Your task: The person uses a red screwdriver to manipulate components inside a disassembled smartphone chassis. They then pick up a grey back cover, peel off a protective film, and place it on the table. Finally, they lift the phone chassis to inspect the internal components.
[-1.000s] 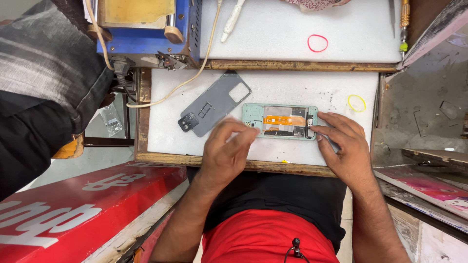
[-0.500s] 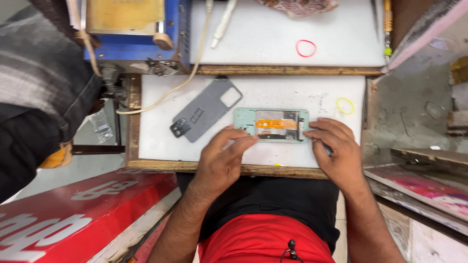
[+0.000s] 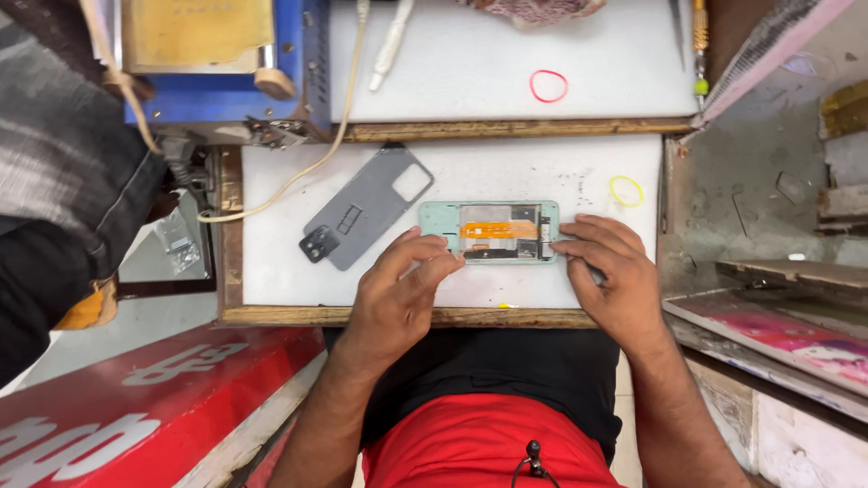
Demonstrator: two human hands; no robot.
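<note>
Opened phone body [image 3: 493,232], pale green, back off, long axis parallel to the white board's [image 3: 271,262] near edge, lying midway along it: left hand [image 3: 398,294] fingertips loosely curled at its left end, right hand [image 3: 615,276] fingers spread on its right end, neither gripping; grey back cover [image 3: 366,217] just left.

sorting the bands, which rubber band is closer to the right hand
The yellow rubber band, lying just above the right hand on the near white board; the red rubber band sits on the farther board.
</note>
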